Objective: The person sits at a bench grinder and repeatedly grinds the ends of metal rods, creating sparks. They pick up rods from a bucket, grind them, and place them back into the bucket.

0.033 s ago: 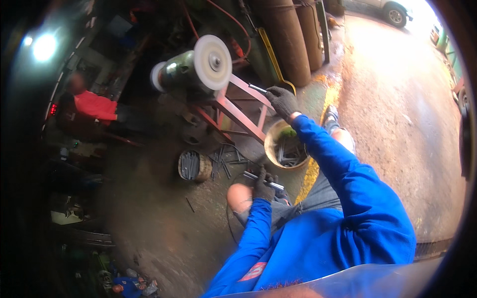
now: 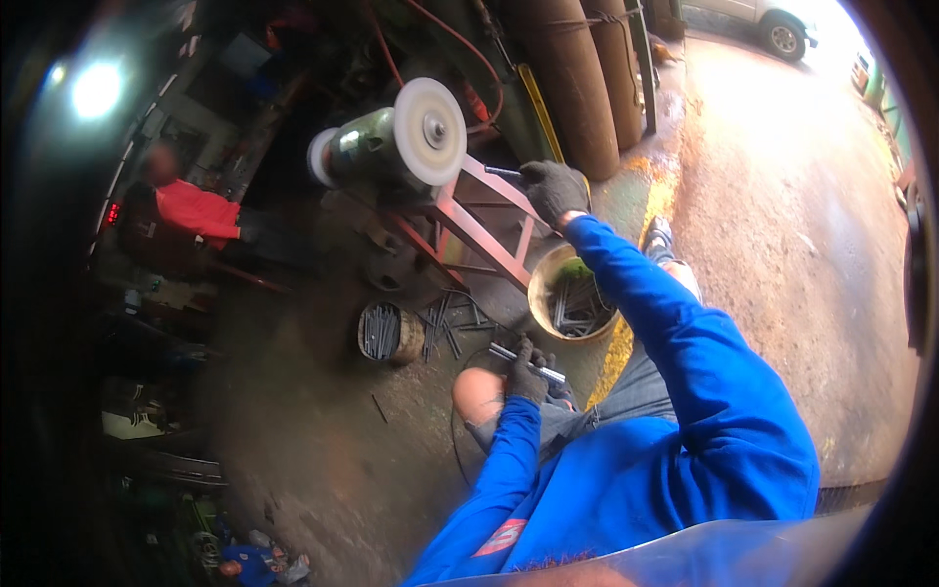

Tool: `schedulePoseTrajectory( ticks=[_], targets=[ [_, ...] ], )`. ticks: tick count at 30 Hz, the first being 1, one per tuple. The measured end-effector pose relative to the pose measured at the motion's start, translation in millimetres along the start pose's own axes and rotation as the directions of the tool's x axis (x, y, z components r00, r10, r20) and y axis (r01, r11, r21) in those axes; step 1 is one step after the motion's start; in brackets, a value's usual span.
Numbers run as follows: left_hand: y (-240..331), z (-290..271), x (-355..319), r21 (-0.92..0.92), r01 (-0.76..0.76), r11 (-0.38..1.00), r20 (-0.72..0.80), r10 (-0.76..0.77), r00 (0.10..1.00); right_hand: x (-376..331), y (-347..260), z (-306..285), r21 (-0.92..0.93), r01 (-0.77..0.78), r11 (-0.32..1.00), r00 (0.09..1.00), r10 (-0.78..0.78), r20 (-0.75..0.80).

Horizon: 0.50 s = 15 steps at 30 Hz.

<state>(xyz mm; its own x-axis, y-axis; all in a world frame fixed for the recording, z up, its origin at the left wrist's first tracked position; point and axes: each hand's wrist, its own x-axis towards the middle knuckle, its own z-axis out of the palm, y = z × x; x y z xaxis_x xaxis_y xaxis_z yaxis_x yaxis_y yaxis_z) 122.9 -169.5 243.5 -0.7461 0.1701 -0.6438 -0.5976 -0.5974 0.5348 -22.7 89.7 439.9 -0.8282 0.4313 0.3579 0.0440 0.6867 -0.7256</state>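
Note:
In front of me a bench grinder (image 2: 367,149) with a large pale wheel (image 2: 416,117) stands on a red metal stand (image 2: 484,233). My right hand (image 2: 554,191), in a dark glove, is closed round a short metal rod (image 2: 503,172). The rod's free end points at the wheel, with a small gap between them. Low by my knee, my gloved left hand (image 2: 528,370) grips metal rods (image 2: 546,374) whose ends stick out on both sides. How many it holds I cannot tell. Below my right hand sits a round bucket (image 2: 535,305) with metal rods inside.
A smaller container (image 2: 409,335) packed with rods stands left of the bucket, and loose rods (image 2: 448,328) lie beside it. Tall brown cylinders (image 2: 577,93) rise behind the stand. At the left is a person in a red top (image 2: 196,208). A parked vehicle (image 2: 773,27) shows far right.
My right hand has turned and brought the rod a little closer to the wheel. My left hand keeps its grip on the rods. The whole view has shifted slightly.

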Motion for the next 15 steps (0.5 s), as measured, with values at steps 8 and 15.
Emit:
schedulePoseTrajectory(
  ticks=[8, 15],
  targets=[
    [-6.6, -12.0, -2.2, 0.047, -0.049, 0.998, -0.039, 0.051, 0.998, 58.0, -33.7, 34.8, -0.353, 0.113, 0.929, 0.975, -0.171, -0.140],
    [-7.7, -21.0, -4.2, 0.123, -0.049, 0.991, -0.026, 0.053, 0.998, 78.2, -32.4, 43.4, -0.364, 0.157, 0.918, 0.966, -0.220, -0.137]
  ],
)
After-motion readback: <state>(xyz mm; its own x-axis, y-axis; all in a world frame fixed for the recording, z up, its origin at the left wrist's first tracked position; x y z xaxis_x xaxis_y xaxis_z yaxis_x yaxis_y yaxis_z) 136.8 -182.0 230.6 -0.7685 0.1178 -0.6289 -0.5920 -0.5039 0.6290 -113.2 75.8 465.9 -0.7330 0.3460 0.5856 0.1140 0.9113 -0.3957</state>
